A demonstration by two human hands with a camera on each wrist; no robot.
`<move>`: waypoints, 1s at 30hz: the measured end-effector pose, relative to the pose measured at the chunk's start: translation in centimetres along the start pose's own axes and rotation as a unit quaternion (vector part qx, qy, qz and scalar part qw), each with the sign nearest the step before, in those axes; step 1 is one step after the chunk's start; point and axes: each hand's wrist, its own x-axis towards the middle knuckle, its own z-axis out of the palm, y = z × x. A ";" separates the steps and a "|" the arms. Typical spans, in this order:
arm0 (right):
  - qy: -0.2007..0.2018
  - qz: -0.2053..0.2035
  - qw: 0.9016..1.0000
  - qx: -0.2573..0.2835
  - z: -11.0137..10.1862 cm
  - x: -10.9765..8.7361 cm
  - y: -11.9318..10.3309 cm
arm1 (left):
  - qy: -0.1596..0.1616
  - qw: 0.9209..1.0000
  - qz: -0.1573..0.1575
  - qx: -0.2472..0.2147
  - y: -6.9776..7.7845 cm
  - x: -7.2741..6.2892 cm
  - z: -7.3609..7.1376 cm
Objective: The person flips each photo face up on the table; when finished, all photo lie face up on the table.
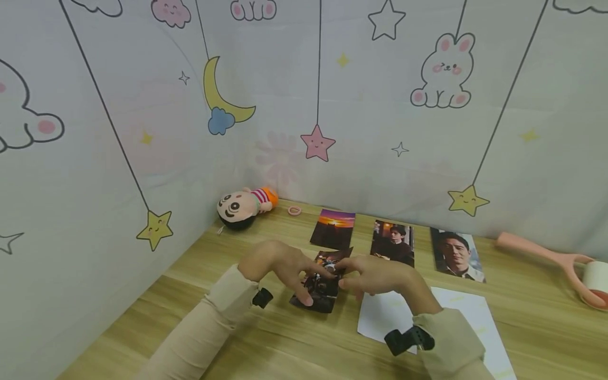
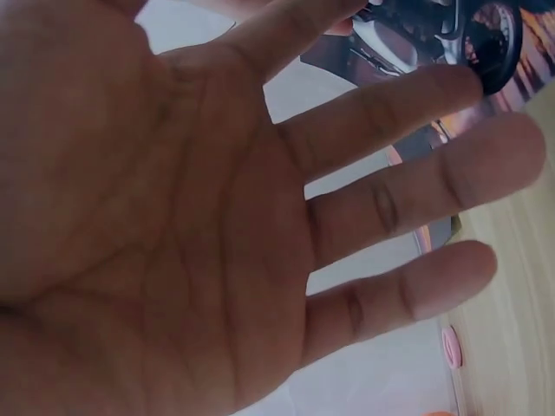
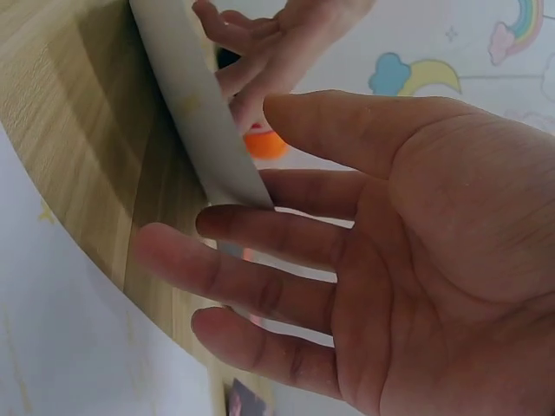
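A glossy motorcycle photo (image 1: 328,303) is tilted up off the wooden table, its pale back (image 3: 186,95) showing in the right wrist view. My left hand (image 1: 285,264) hovers over the photo's left side, thumb and index finger spread above the print. Its straight, parted fingers (image 2: 381,208) fill the left wrist view. My right hand (image 1: 380,273) comes in from the other side, index fingertip and thumb right at the photo's right edge. In the right wrist view its extended fingers (image 3: 269,290) sit around the card's lower corner, the index fingertip hidden behind the card.
Behind lie a sunset photo (image 1: 332,229), a photo of a person in a dark top (image 1: 393,245) and a portrait photo (image 1: 456,258). White paper (image 1: 385,316) lies under my right forearm. A doll (image 1: 244,207), a pink ring (image 1: 294,210) and a lint roller (image 1: 537,248) lie along the curtain (image 1: 370,174).
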 end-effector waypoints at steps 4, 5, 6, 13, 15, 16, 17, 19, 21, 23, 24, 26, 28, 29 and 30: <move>-0.001 0.007 1.000 -0.010 -0.1 0.0 0.3 | 0.001 1.000 -0.012 0.015 0.4 0.4 0.2; -0.003 0.008 1.000 -0.010 -0.1 0.0 0.3 | 0.001 1.000 -0.010 0.018 0.5 0.5 0.3; -0.005 0.009 1.000 -0.011 -0.1 0.0 0.4 | 0.001 1.000 -0.007 0.022 0.6 0.6 0.3; -0.019 0.011 1.000 -0.020 -0.2 0.1 0.8 | -0.001 0.999 0.006 0.050 1.2 1.0 0.6; -0.021 0.014 0.999 -0.021 -0.2 0.1 0.9 | -0.003 0.998 -0.002 0.056 1.3 1.0 0.7; -0.021 0.015 0.999 -0.022 -0.3 0.1 0.9 | -0.004 0.998 -0.007 0.060 1.4 1.0 0.8; -0.022 0.015 0.999 -0.026 -0.3 0.1 1.0 | -0.006 0.998 -0.012 0.062 1.4 1.0 0.8; -0.022 0.018 0.999 -0.031 -0.3 0.1 1.0 | -0.008 0.997 -0.020 0.067 1.6 1.0 0.9; -0.019 0.019 0.999 -0.036 -0.4 0.0 1.0 | -0.011 0.997 -0.020 0.072 1.7 0.9 0.9; -0.018 0.018 0.999 -0.037 -0.4 -0.1 1.0 | -0.014 0.997 -0.018 0.075 1.7 0.9 0.8; -0.016 0.018 0.999 -0.037 -0.5 -0.2 1.0 | -0.015 0.997 -0.014 0.078 1.7 0.9 0.7; -0.015 0.017 0.999 -0.039 -0.6 -0.4 0.9 | -0.020 0.997 -0.010 0.076 1.6 0.9 0.6; -0.017 0.014 0.999 -0.039 -0.8 -0.4 0.9 | -0.022 0.997 -0.015 0.073 1.5 0.8 0.6; -0.016 0.010 0.999 -0.041 -0.9 -0.4 0.9 | -0.019 0.997 -0.018 0.072 1.5 0.8 0.5; -0.015 0.007 0.999 -0.042 -1.0 -0.4 0.9 | -0.017 0.997 -0.024 0.070 1.4 0.7 0.4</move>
